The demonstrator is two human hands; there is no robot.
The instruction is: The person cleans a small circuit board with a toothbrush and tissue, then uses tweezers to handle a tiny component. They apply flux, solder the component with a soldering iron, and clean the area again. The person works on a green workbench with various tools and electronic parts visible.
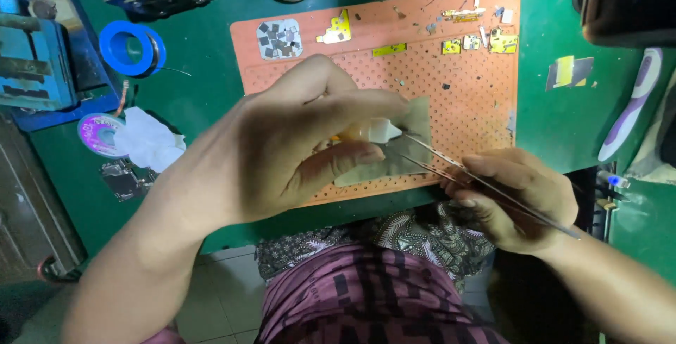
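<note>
Even, slightly dim overhead light; soft focus, perhaps mild edge distortion.

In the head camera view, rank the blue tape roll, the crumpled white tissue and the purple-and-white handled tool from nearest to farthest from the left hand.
1. Crumpled white tissue: on the green mat just to the left of the left hand.
2. Blue tape roll: farther up and to the left, beside the blue vise.
3. Purple-and-white handled tool: far right edge, beyond the right hand holding tweezers.

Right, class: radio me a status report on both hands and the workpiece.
Left hand pinching small white-tipped bottle over grey plate. Right hand gripping tweezers, tips at plate. Orange mat littered with small parts.
</note>
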